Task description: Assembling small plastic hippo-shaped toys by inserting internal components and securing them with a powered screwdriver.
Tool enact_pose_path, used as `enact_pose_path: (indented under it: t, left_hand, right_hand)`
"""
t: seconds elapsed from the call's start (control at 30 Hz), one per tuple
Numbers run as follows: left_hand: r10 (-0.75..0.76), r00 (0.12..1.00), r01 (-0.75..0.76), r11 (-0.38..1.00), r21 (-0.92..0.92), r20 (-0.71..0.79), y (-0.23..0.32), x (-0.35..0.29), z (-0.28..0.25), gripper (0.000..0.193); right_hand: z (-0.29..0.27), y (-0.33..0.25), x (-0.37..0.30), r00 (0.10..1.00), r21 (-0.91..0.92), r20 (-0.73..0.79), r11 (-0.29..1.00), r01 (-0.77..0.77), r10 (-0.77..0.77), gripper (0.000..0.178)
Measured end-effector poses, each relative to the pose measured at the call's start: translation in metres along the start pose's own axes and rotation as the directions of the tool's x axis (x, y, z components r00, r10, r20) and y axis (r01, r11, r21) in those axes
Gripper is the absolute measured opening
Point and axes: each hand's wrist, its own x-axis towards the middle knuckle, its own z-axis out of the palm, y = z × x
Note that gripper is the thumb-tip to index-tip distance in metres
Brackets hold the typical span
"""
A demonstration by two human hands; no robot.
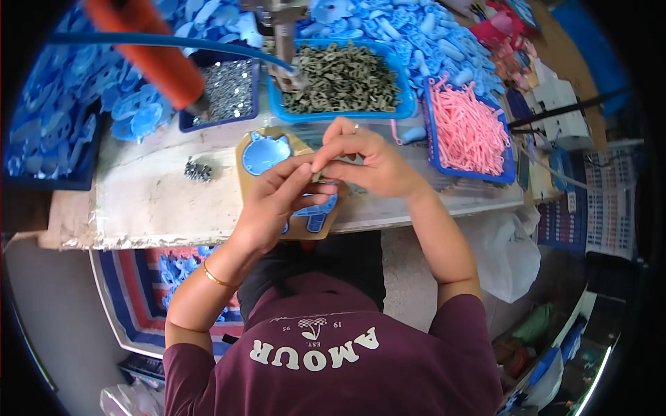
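My left hand (272,199) and my right hand (368,158) meet above a tan board (244,175) near the table's front edge. Their fingertips are pinched around a small grey-green part (318,177), mostly hidden by the fingers. A light-blue rounded plastic shell (266,155) lies in the board's far part. Another blue plastic piece (319,216) sits in the near part, partly covered by my left hand. Just beyond my hands, a bright-blue tray (277,111) holds many small grey-green parts (340,76) that look alike.
An orange tool (156,52) and a blue hose (166,43) hang over the table's left side. Loose screws (198,170) lie below a screw bin (232,90). Pink strips (468,128) fill a basket at right. Blue plastic parts (416,35) are heaped behind.
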Motion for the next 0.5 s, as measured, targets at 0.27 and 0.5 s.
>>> enact_pose_path:
  t: [0.27,0.5]
  left_hand:
    - [0.119,0.979,-0.101,0.988,0.114,-0.167,0.000,-0.002,-0.012,0.026]
    - [0.130,0.980,-0.116,0.988,0.103,-0.148,0.000,-0.001,-0.010,0.018]
  right_hand:
    - [-0.060,0.009,-0.050,0.814,-0.167,-0.514,0.900,-0.403,0.270,0.020]
    - [-0.167,0.054,-0.103,0.592,-0.577,-0.799,-0.139,-0.805,-0.105,0.036]
